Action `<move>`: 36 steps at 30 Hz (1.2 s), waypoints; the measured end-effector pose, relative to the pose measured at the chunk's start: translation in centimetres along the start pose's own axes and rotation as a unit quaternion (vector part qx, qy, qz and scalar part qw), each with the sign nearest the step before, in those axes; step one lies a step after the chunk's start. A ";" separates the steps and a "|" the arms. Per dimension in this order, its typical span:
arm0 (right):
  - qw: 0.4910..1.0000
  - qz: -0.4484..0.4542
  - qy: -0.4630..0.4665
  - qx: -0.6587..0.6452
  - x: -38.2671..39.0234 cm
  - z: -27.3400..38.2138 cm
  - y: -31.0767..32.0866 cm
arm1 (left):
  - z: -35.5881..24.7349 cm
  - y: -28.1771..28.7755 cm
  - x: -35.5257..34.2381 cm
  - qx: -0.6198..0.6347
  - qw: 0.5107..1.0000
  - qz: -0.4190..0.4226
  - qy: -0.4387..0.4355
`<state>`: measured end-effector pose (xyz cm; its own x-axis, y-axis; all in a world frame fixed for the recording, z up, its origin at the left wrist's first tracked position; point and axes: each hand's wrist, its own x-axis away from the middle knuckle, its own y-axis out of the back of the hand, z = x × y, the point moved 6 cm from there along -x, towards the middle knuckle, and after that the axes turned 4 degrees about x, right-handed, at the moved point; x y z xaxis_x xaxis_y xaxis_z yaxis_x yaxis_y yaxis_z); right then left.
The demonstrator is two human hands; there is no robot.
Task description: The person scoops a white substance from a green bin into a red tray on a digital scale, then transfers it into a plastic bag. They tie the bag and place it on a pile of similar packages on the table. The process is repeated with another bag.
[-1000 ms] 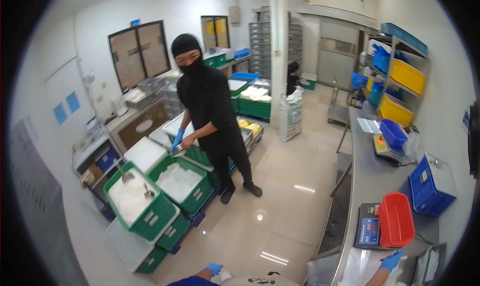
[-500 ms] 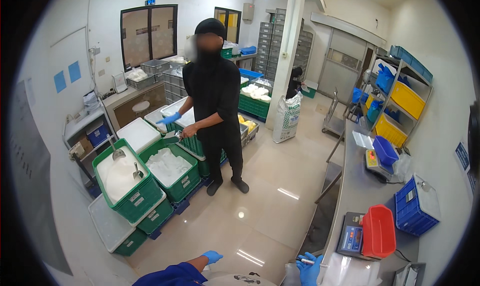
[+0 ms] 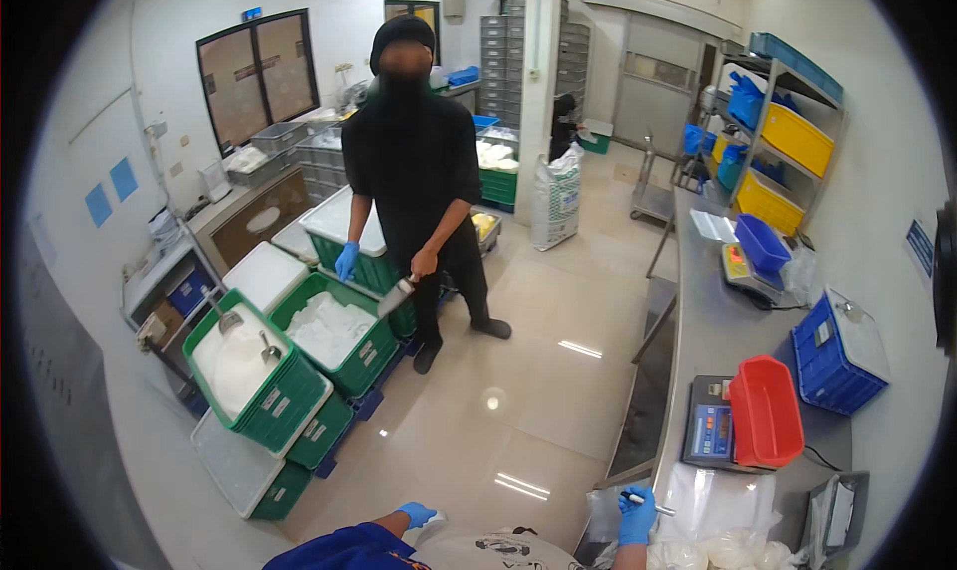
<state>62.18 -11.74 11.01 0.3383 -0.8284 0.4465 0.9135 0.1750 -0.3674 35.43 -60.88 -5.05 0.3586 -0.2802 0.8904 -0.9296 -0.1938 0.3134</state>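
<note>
My right hand (image 3: 636, 515), in a blue glove, is closed around a slim pen (image 3: 653, 504) at the edge of the steel table. Thin clear plastic bags (image 3: 713, 500) lie beside it, and plump bags of white contents (image 3: 728, 550) sit at the lower edge. At lower centre my left hand (image 3: 417, 514), also blue-gloved, reaches out from a dark blue sleeve. Its fingers look loosely stretched, beside a pale printed surface (image 3: 498, 550). Past my right hand, a red tray (image 3: 768, 412) rests on a digital scale (image 3: 711, 432).
A co-worker in black (image 3: 414, 171) stands by green crates (image 3: 364, 373) of white material, holding a metal scoop (image 3: 397, 299). A blue crate (image 3: 837, 356), a second scale with a blue tray (image 3: 764, 243) and shelving (image 3: 788, 141) line the right. A large sack (image 3: 555, 201) stands near the pillar.
My view has shifted, bringing the filled bags into sight. The pen in my right hand has changed angle. The co-worker has lowered the gloved hand and moved the scoop to the right.
</note>
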 end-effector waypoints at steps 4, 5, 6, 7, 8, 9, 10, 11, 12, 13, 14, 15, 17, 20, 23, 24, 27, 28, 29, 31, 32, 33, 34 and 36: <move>0.999 -0.031 0.012 0.018 0.1 0.3 0.2 | -5.1 1.2 -0.6 -0.119 0.992 0.005 -0.043; 0.999 -0.030 0.008 0.018 0.5 0.5 -0.3 | -6.6 1.7 -0.6 -0.126 0.989 -0.007 -0.072; 0.999 -0.029 0.004 0.018 0.8 0.9 -0.8 | -8.2 2.1 -0.7 -0.133 0.986 -0.019 -0.101; 0.999 -0.029 -0.001 0.019 1.3 1.0 -1.0 | -9.4 2.3 -0.7 -0.140 0.981 -0.029 -0.129; 0.999 -0.026 0.013 0.025 1.2 0.9 -0.7 | -10.9 2.2 -0.6 -0.103 0.984 -0.021 -0.141; 0.999 -0.022 0.025 0.030 0.9 0.8 -0.6 | -12.7 2.2 -0.3 -0.068 0.986 -0.013 -0.150; 0.999 -0.021 0.037 0.034 0.7 0.7 -0.3 | -14.3 2.1 0.1 -0.034 0.987 -0.005 -0.159; 0.999 -0.015 0.029 0.035 0.6 0.3 -0.2 | -14.9 2.0 0.3 -0.007 0.986 0.000 -0.167; 0.999 -0.011 0.022 0.035 0.5 0.2 -0.1 | -15.5 1.7 0.6 0.020 0.984 0.007 -0.175; 0.999 -0.008 0.016 0.032 0.4 0.0 0.0 | -16.1 1.6 0.9 0.043 0.982 0.013 -0.184; 0.998 0.001 0.016 0.058 0.8 0.4 -0.5 | -16.0 1.4 0.7 0.056 0.982 0.015 -0.178; 0.998 0.001 0.010 0.056 1.1 0.8 -0.9 | -15.7 0.9 0.8 0.068 0.982 0.017 -0.173; 0.999 -0.015 0.006 0.043 1.9 1.8 -0.5 | -15.3 0.9 0.7 0.077 0.984 0.028 -0.160; 0.999 -0.012 -0.012 0.039 1.5 1.2 -0.7 | -11.9 0.9 -0.2 0.064 0.993 0.033 -0.097; 0.999 0.006 -0.032 0.042 1.4 0.6 -2.8 | -5.5 3.3 -2.2 -0.165 0.979 0.042 -0.115; 0.998 0.010 -0.038 0.050 1.4 0.5 -2.8 | -5.1 3.5 -2.4 -0.195 0.974 0.029 -0.113; 0.998 0.029 -0.009 0.064 1.3 0.5 -1.8 | -2.7 3.8 -2.5 -0.216 0.971 0.008 -0.099; 0.998 0.016 -0.008 0.064 1.2 0.6 -1.2 | -3.0 3.7 -2.8 -0.197 0.975 0.025 -0.101; 0.998 0.005 -0.004 0.063 1.5 0.8 -0.6 | -3.2 3.7 -3.0 -0.176 0.978 0.040 -0.106; 0.997 -0.014 0.008 0.074 1.6 1.1 0.2 | -4.2 2.5 -2.6 -0.100 0.986 0.018 -0.130; 0.996 -0.013 0.013 0.085 1.6 1.4 0.0 | -5.6 2.5 -2.6 -0.066 0.987 0.008 -0.146; 0.995 -0.017 0.009 0.093 1.8 1.0 -0.1 | -6.1 3.0 -2.6 -0.013 0.990 0.007 -0.141; 0.995 -0.004 0.000 0.100 1.7 0.6 -0.5 | -6.2 3.3 -2.8 0.034 0.991 0.013 -0.132; 0.994 0.027 -0.002 0.101 1.1 -0.3 -1.8 | -5.7 3.5 -3.4 0.116 0.987 0.031 -0.106</move>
<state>60.89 -13.16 11.91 0.3894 -0.8128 0.4332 0.9203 0.3240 -0.2192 30.48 -55.30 -5.07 0.3346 -0.4834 0.8089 -0.9146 -0.3732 0.1553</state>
